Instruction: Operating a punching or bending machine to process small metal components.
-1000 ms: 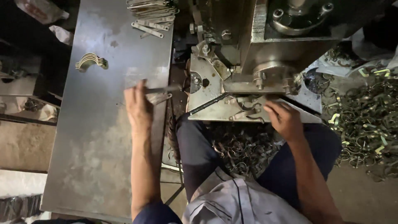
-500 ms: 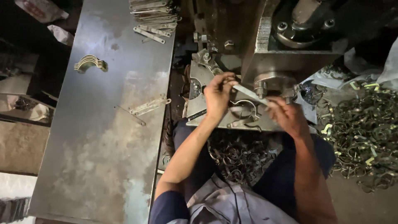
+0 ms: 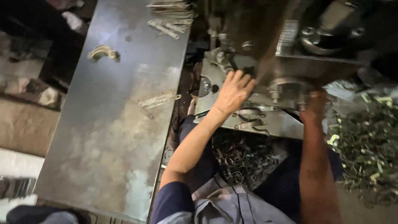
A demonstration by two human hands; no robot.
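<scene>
- On the far left I see a grey metal table with a small stack of curved metal clips and some flat metal strips.
- My left hand is spread wide and lies flat against the press machine. It holds nothing.
- Bent metal pieces lie on the machine's plate, just under that hand.
- My right hand reaches up under the machine. I cannot tell if it holds anything.
- I think fingers could get pinched if the machine came down now, because both hands are so close.

no packages, labels, signs, screens visible
</scene>
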